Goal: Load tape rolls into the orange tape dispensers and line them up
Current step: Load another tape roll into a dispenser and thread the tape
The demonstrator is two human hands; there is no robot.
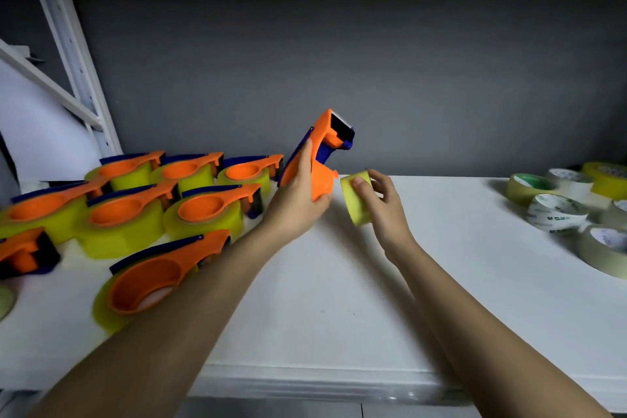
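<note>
- At the left edge, one orange dispenser [23,256] is being cut off by the frame, and a pale roll [5,300] below it is only partly shown.
- The loose rolls [556,212] at the far right are being blurred; their printed lettering cannot be read.
- The left forearm is being laid across the nearest loaded dispenser [159,276], hiding its right part.
- Six more loaded dispensers [203,209] are being kept in two rows on the white counter [339,299], each with a yellow-green roll seated around its orange hub.
- An empty orange and blue dispenser [320,153] is being held upright above the counter by the left hand [298,200], fingers wrapped around its body.
- A yellow tape roll [356,197] is being pinched on edge by the right hand [383,204], thumb on the outer face, just beside the dispenser's hub.
</note>
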